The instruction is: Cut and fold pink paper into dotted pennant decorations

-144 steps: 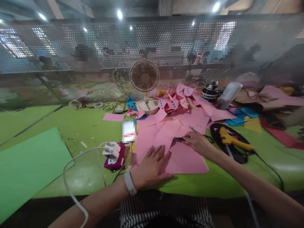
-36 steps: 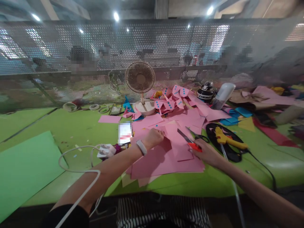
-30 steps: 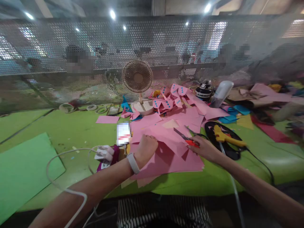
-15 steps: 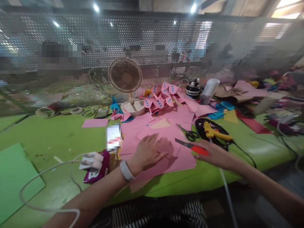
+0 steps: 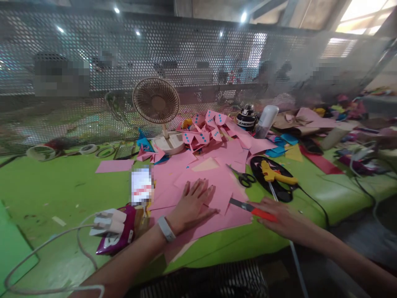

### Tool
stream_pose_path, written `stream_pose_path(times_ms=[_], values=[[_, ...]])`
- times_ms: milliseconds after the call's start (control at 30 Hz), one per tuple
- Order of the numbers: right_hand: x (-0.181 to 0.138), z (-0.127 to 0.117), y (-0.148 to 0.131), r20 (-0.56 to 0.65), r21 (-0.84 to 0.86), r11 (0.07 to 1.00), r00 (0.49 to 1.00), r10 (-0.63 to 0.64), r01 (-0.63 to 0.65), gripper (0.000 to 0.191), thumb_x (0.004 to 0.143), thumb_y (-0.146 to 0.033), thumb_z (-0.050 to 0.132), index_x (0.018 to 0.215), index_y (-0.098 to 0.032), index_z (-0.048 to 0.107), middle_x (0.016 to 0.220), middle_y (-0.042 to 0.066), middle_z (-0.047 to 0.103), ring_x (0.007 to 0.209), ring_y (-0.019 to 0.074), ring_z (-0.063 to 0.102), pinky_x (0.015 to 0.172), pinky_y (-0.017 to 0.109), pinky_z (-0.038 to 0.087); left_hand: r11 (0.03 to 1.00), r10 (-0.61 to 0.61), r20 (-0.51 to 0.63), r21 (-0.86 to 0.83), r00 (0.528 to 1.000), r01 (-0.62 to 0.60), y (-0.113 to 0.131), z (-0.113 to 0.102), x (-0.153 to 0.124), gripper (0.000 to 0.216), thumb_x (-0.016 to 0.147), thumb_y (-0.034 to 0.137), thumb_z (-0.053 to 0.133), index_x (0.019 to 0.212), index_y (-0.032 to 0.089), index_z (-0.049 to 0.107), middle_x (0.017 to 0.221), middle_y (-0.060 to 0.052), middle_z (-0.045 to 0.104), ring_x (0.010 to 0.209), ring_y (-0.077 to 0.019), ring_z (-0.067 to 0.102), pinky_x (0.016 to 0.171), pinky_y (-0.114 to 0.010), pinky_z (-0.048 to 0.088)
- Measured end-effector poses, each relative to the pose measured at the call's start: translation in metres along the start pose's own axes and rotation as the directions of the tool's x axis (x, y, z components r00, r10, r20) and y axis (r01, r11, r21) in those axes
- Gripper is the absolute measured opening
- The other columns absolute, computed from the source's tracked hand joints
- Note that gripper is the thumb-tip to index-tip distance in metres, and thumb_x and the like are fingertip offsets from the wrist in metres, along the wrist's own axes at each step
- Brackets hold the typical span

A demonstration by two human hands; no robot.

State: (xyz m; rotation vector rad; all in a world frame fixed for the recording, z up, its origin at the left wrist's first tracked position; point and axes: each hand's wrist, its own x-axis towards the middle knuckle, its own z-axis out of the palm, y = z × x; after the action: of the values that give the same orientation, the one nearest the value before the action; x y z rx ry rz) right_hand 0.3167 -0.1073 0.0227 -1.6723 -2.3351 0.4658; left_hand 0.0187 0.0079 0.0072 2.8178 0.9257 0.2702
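Observation:
My left hand [image 5: 195, 203] lies flat on the pink paper [image 5: 228, 219], fingers spread and pointing away from me. A grey band circles that wrist. My right hand [image 5: 276, 215] is closed round the orange handle of a utility knife [image 5: 243, 205], whose dark blade points left over the paper. The blade's tip is close to a narrow raised sliver of pink paper; whether it touches the sheet I cannot tell. Just beyond the knife lie black-handled scissors [image 5: 246, 179]. A yellow glue gun [image 5: 276, 174] rests on a black round tray [image 5: 256, 165] to their right.
A small fan [image 5: 156, 101] stands at the back beside folded pink paper pieces [image 5: 198, 136]. On the left are a lit phone [image 5: 141, 186], a purple power strip [image 5: 124, 231] with white plugs and looping cables, and tape rolls [image 5: 41, 153]. A perforated metal screen [image 5: 192, 49] borders the green table.
The view has shifted a little to the right. My right hand has drawn the knife slightly towards me. My left hand stays flat on the pink paper.

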Motion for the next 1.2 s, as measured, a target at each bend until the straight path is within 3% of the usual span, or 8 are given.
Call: stream_pose_path(times_ms=[233, 367, 433, 600, 733, 900, 1200], values=[[0.009, -0.001, -0.012, 0.029, 0.005, 1.000, 1.000, 0.012, -0.012, 0.043, 0.087, -0.031, 0.049, 0.129, -0.024, 0.052, 0.121, 0.007, 0.061, 0.110, 0.0231, 0.056, 0.091, 0.038, 0.047, 0.998, 0.070, -0.023, 0.001, 0.997, -0.070, 0.003, -0.007, -0.001, 0.084, 0.077, 0.071, 0.043, 0.144, 0.027, 0.019, 0.151, -0.007, 0.018, 0.138, -0.0316, 0.013, 0.110, -0.056, 0.004], [0.011, 0.001, -0.012, 0.013, 0.014, 1.000, 1.000, -0.017, 0.016, 0.043, 0.085, -0.032, 0.051, 0.127, -0.023, 0.053, 0.121, 0.007, 0.061, 0.111, 0.0233, 0.056, 0.093, 0.038, 0.047, 0.988, 0.157, -0.084, 0.005, 0.984, -0.157, 0.005, -0.007, 0.004, 0.049, 0.094, 0.036, 0.037, 0.141, 0.029, 0.026, 0.146, -0.002, 0.033, 0.136, -0.0213, 0.024, 0.112, -0.049, 0.007], [0.012, 0.002, -0.012, 0.016, 0.004, 1.000, 1.000, -0.022, 0.022, 0.042, 0.086, -0.031, 0.051, 0.127, -0.023, 0.054, 0.121, 0.007, 0.061, 0.112, 0.0235, 0.055, 0.094, 0.039, 0.046, 0.983, 0.180, -0.093, -0.012, 0.979, -0.182, 0.002, -0.004, 0.006, 0.046, 0.093, 0.023, 0.038, 0.139, 0.029, 0.031, 0.145, -0.001, 0.036, 0.135, -0.0185, 0.027, 0.112, -0.047, 0.011], [0.012, 0.006, -0.011, -0.048, -0.026, 0.999, 0.998, -0.044, 0.043, 0.040, 0.086, -0.032, 0.051, 0.126, -0.025, 0.054, 0.123, 0.005, 0.060, 0.116, 0.0242, 0.053, 0.095, 0.040, 0.046, 0.987, 0.120, -0.136, -0.091, 0.983, -0.133, -0.005, 0.004, 0.005, 0.051, 0.086, 0.009, 0.042, 0.134, 0.028, 0.040, 0.141, 0.000, 0.042, 0.133, -0.0154, 0.032, 0.112, -0.045, 0.015], [0.014, 0.007, -0.016, -0.070, -0.042, 0.997, 0.996, -0.061, 0.059, 0.038, 0.087, -0.031, 0.049, 0.125, -0.026, 0.055, 0.123, 0.004, 0.061, 0.114, 0.0236, 0.054, 0.093, 0.040, 0.048, 0.983, 0.067, -0.146, -0.160, 0.987, -0.091, -0.002, 0.003, 0.006, 0.047, 0.087, 0.011, 0.040, 0.131, 0.027, 0.044, 0.137, -0.002, 0.047, 0.130, -0.0160, 0.036, 0.112, -0.046, 0.014], [0.018, 0.006, -0.021, -0.071, -0.067, 0.995, 0.994, -0.079, 0.074, 0.037, 0.089, -0.031, 0.048, 0.124, -0.023, 0.056, 0.122, 0.006, 0.061, 0.113, 0.0237, 0.055, 0.094, 0.040, 0.048, 0.974, -0.005, -0.171, -0.224, 0.985, -0.034, 0.000, 0.000, 0.008, 0.032, 0.094, 0.026, 0.037, 0.123, 0.024, 0.050, 0.130, -0.003, 0.054, 0.125, -0.0177, 0.043, 0.112, -0.046, 0.013], [0.022, 0.006, -0.023, -0.127, -0.101, 0.992, 0.988, -0.085, 0.072, 0.036, 0.090, -0.031, 0.045, 0.123, -0.021, 0.055, 0.115, 0.008, 0.064, 0.106, 0.0219, 0.059, 0.088, 0.036, 0.051, 0.973, -0.102, -0.154, -0.221, 0.983, 0.066, -0.003, 0.003, 0.010, 0.034, 0.097, 0.028, 0.028, 0.126, 0.025, 0.045, 0.124, -0.004, 0.058, 0.108, -0.0181, 0.056, 0.107, -0.044, 0.027]])
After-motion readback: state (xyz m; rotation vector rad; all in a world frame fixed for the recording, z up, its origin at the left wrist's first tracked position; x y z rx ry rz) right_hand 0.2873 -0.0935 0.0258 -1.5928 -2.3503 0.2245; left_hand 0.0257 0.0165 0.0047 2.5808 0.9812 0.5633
